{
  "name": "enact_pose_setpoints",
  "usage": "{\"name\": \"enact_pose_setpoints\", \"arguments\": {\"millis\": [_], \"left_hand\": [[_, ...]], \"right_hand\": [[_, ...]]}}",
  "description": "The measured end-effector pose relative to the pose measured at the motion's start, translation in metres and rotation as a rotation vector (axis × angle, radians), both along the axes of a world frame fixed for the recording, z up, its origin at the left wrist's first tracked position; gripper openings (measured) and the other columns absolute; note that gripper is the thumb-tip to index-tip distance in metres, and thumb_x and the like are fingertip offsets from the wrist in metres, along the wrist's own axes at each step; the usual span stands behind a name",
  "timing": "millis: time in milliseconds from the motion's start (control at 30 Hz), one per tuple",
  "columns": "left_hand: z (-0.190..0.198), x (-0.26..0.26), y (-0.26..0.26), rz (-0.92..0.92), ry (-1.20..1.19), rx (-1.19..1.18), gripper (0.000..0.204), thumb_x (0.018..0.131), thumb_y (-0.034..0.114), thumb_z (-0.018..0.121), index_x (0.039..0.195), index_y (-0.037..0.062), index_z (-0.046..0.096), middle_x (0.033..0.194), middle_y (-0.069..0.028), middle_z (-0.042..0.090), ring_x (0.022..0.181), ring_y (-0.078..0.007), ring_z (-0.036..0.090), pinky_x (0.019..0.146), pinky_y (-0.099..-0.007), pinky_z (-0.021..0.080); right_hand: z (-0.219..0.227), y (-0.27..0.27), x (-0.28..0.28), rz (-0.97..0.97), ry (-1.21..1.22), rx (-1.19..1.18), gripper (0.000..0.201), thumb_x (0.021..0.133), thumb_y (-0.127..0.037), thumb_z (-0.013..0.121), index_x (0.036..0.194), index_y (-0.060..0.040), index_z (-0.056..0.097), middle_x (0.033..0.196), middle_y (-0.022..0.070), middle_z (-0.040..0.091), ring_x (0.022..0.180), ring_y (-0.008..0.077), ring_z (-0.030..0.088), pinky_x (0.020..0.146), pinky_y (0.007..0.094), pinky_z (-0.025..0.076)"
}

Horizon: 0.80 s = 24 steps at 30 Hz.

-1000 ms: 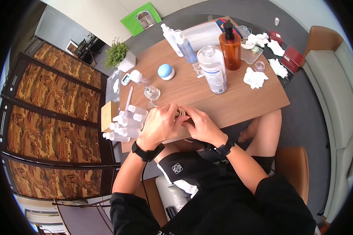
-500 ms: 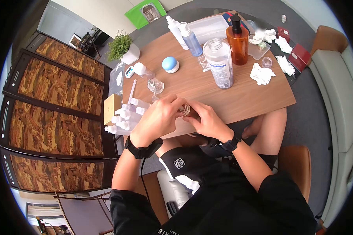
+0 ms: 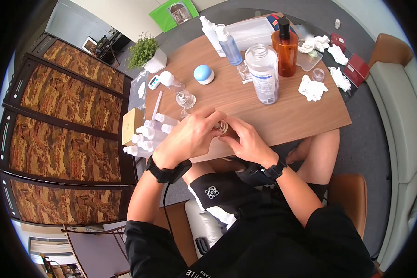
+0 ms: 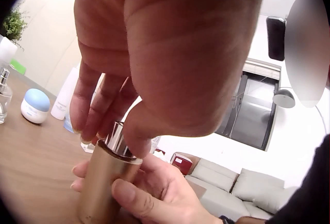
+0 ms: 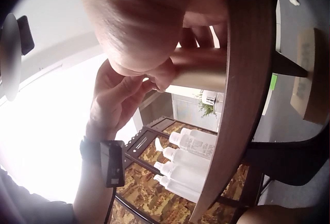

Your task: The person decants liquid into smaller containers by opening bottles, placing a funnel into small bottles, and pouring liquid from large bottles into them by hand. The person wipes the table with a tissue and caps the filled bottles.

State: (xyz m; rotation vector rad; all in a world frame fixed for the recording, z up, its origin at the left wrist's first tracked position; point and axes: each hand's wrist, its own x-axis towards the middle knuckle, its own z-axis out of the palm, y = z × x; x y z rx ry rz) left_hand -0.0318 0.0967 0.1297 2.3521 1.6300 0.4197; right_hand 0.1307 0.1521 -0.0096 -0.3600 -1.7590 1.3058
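Note:
A gold cylinder (image 4: 105,183) with a clear, shiny piece (image 4: 117,137) in its top stands upright near the table's front edge. My right hand (image 3: 254,143) grips the cylinder from the side, its thumb across the front in the left wrist view. From above, my left hand (image 3: 190,139) pinches the clear piece between thumb and fingers. In the right wrist view the left hand (image 5: 121,97) meets the right fingers at the cylinder's top. The cylinder's far side is hidden by the hands.
Several small clear bottles (image 3: 153,134) and a yellow box (image 3: 132,126) stand left of the hands. Beyond are a glass bottle (image 3: 185,99), a blue-lidded jar (image 3: 204,74), a large clear bottle (image 3: 264,76), an amber pump bottle (image 3: 286,53) and crumpled tissues (image 3: 312,88).
Both hands, still together at the cylinder, have shifted slightly right in the head view. The view itself has also moved, and the cylinder's top shows more between the fingers.

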Motion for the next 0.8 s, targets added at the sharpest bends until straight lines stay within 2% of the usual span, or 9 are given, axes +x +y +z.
{"name": "enact_pose_setpoints", "arguments": {"millis": [233, 300, 433, 500, 600, 667, 733, 767, 800], "left_hand": [[-0.018, -0.003, -0.005, 0.057, -0.028, 0.040, 0.026, 0.081, -0.004, 0.073, 0.105, 0.0018, 0.065, 0.086, -0.0148, 0.066, 0.077, -0.0397, 0.069, 0.069, -0.0440, 0.056], [-0.022, 0.001, -0.007, 0.085, 0.093, 0.107, 0.025, 0.080, -0.005, 0.074, 0.103, 0.0018, 0.065, 0.085, -0.0154, 0.067, 0.077, -0.0398, 0.069, 0.065, -0.0438, 0.055], [-0.030, 0.000, -0.006, 0.107, 0.056, 0.119, 0.025, 0.080, -0.006, 0.073, 0.103, 0.0017, 0.066, 0.084, -0.0163, 0.068, 0.076, -0.0372, 0.070, 0.064, -0.0412, 0.055], [-0.039, 0.002, -0.009, 0.202, -0.169, 0.157, 0.033, 0.080, 0.001, 0.081, 0.111, 0.0022, 0.069, 0.081, -0.0137, 0.067, 0.071, -0.0287, 0.069, 0.064, -0.0371, 0.054], [-0.047, 0.009, -0.017, 0.332, -0.322, 0.236, 0.046, 0.077, 0.011, 0.091, 0.118, 0.0029, 0.071, 0.079, -0.0081, 0.065, 0.068, -0.0190, 0.064, 0.065, -0.0318, 0.053], [-0.058, 0.009, -0.023, 0.381, -0.323, 0.201, 0.052, 0.073, 0.016, 0.095, 0.119, 0.0032, 0.075, 0.089, -0.0043, 0.066, 0.077, -0.0144, 0.063, 0.070, -0.0295, 0.053], [-0.075, 0.010, -0.027, 0.416, -0.510, 0.353, 0.041, 0.073, 0.012, 0.092, 0.111, 0.0048, 0.079, 0.100, -0.0087, 0.067, 0.086, -0.0210, 0.062, 0.077, -0.0352, 0.053], [-0.083, 0.008, -0.027, 0.401, -0.587, 0.353, 0.041, 0.074, 0.011, 0.092, 0.113, 0.0038, 0.079, 0.115, -0.0098, 0.066, 0.100, -0.0219, 0.062, 0.088, -0.0367, 0.053], [-0.089, 0.007, -0.029, 0.412, -0.592, 0.356, 0.041, 0.074, 0.011, 0.092, 0.113, 0.0038, 0.079, 0.115, -0.0098, 0.066, 0.100, -0.0219, 0.062, 0.088, -0.0367, 0.053]], "right_hand": [[0.002, 0.000, 0.000, 0.036, 0.003, 0.008, 0.045, 0.092, 0.002, 0.072, 0.134, 0.0039, 0.057, 0.112, 0.0219, 0.070, 0.096, 0.0359, 0.072, 0.085, 0.0427, 0.057], [0.004, 0.000, 0.003, 0.041, -0.007, -0.001, 0.048, 0.091, 0.002, 0.073, 0.137, 0.0042, 0.057, 0.112, 0.0218, 0.070, 0.095, 0.0336, 0.072, 0.083, 0.0405, 0.057], [0.004, 0.001, 0.003, 0.033, 0.001, -0.025, 0.053, 0.089, 0.002, 0.074, 0.139, 0.0043, 0.058, 0.115, 0.0220, 0.072, 0.096, 0.0312, 0.073, 0.083, 0.0380, 0.058], [0.001, 0.001, 0.001, 0.015, 0.012, -0.011, 0.050, 0.090, 0.001, 0.074, 0.138, 0.0043, 0.057, 0.116, 0.0226, 0.071, 0.100, 0.0345, 0.072, 0.087, 0.0406, 0.057], [-0.003, 0.003, -0.001, -0.017, 0.033, 0.021, 0.048, 0.092, -0.001, 0.073, 0.137, 0.0043, 0.056, 0.119, 0.0234, 0.070, 0.106, 0.0384, 0.071, 0.092, 0.0427, 0.057], [-0.004, 0.003, 0.000, -0.025, 0.036, 0.036, 0.049, 0.093, -0.002, 0.074, 0.137, 0.0043, 0.056, 0.122, 0.0237, 0.070, 0.109, 0.0389, 0.071, 0.093, 0.0421, 0.056], [-0.003, 0.002, 0.002, 0.038, 0.004, 0.018, 0.049, 0.093, -0.005, 0.075, 0.138, 0.0043, 0.056, 0.125, 0.0235, 0.069, 0.113, 0.0394, 0.070, 0.096, 0.0418, 0.056], [-0.003, 0.002, 0.001, 0.047, -0.003, 0.018, 0.049, 0.093, -0.005, 0.075, 0.138, 0.0043, 0.056, 0.125, 0.0235, 0.069, 0.113, 0.0394, 0.070, 0.096, 0.0418, 0.056], [-0.002, 0.002, 0.001, 0.054, 0.020, 0.028, 0.049, 0.094, -0.006, 0.075, 0.138, 0.0042, 0.056, 0.125, 0.0234, 0.069, 0.114, 0.0393, 0.070, 0.096, 0.0419, 0.055]]}}
